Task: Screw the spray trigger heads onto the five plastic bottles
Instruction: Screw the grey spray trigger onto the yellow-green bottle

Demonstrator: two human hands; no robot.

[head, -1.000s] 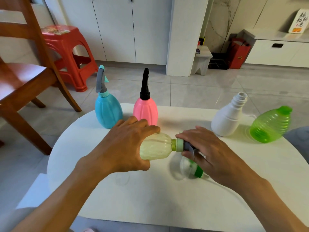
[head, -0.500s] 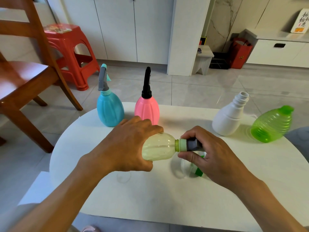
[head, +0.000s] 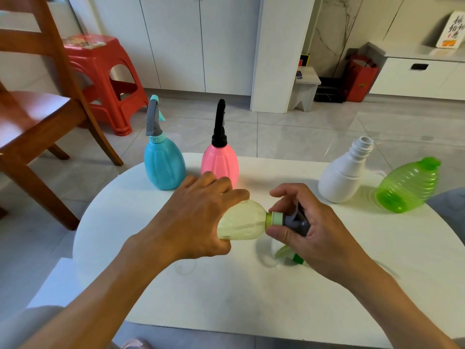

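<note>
The left hand (head: 196, 217) grasps the translucent yellow plastic bottle (head: 241, 221), held sideways above the round white table (head: 226, 293). The right hand (head: 314, 230) grips the grey spray trigger head (head: 294, 220) at the bottle's neck.

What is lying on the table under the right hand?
Under the right hand a partly visible spray head with green parts lies on the white table. The hand covers most of it, so its full shape cannot be seen.

Grey tile floor (head: 289, 132), white cabinets (head: 191, 41) at back; wooden chair (head: 32, 114) & red stool (head: 105, 79) on left.
</note>
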